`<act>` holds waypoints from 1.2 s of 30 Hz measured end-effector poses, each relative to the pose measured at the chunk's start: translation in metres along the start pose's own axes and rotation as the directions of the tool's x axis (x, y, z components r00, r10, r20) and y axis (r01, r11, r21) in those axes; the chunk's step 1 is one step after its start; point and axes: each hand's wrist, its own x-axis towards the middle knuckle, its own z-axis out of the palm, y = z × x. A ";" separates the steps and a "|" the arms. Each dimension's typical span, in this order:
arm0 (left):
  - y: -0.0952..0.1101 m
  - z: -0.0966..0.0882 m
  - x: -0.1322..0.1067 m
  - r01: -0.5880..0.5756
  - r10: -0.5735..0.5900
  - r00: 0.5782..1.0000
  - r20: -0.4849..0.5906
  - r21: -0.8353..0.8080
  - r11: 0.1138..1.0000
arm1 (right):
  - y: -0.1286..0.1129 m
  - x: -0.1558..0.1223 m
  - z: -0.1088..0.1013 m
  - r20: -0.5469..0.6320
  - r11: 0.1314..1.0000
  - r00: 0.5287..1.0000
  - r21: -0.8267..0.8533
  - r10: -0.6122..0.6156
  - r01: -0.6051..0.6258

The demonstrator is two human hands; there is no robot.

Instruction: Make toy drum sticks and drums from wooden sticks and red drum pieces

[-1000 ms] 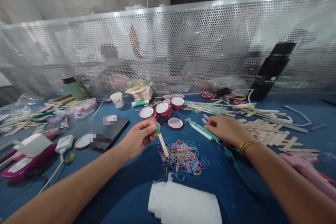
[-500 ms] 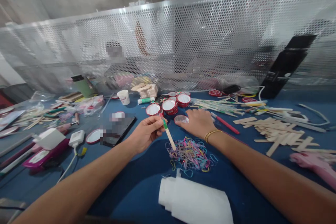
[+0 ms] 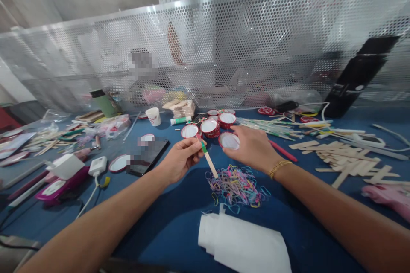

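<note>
Between thumb and fingers, my left hand [image 3: 179,160] pinches a wooden craft stick [image 3: 209,162] wrapped in green and red near its upper end. The stick slants down over a loose pile of coloured rubber bands [image 3: 238,185]. My right hand [image 3: 253,147], with a gold bracelet at its wrist, has thumb and fingers closed on the edge of a round red-rimmed lid [image 3: 229,141] whose white face shows. Just beyond both hands stand stacked red-rimmed lids [image 3: 209,126]. A white cloth-like roll [image 3: 243,241] lies nearer to me.
Loose craft sticks [image 3: 349,160] and a pink glue gun [image 3: 387,200] lie at right. A black phone [image 3: 149,158], a white charger [image 3: 98,165] and a paper cup [image 3: 153,117] are at left. A perforated metal panel [image 3: 256,51] bounds the back, where a black bottle [image 3: 358,79] leans.
My right hand has drawn its thumb and fingers around the lid, whose white face now shows more fully. My left hand still holds the craft stick. The view has shifted slightly.
</note>
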 end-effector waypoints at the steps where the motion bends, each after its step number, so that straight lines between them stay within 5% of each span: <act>1: 0.001 0.000 0.000 0.003 -0.003 1.000 -0.002 0.006 1.000 | 0.000 -0.008 -0.005 -0.070 0.994 0.997 0.105 -0.025 0.033; 4: 0.002 0.001 0.000 -0.006 0.006 1.000 0.000 0.004 1.000 | -0.004 -0.037 -0.015 -0.246 0.938 0.967 0.313 -0.070 0.148; 8: 0.005 0.002 0.001 -0.027 0.027 1.000 0.003 0.011 1.000 | -0.016 -0.065 -0.014 -0.337 0.908 0.935 0.346 -0.115 0.237; 19: 0.011 0.004 -0.005 -0.153 0.138 0.987 0.077 0.243 0.958 | -0.029 -0.077 -0.005 -0.360 0.921 0.910 0.242 -0.208 0.306; 36: 0.014 0.008 -0.008 -0.185 0.165 0.982 0.095 0.261 0.948 | -0.033 -0.079 -0.008 -0.337 0.936 0.916 0.195 -0.218 0.294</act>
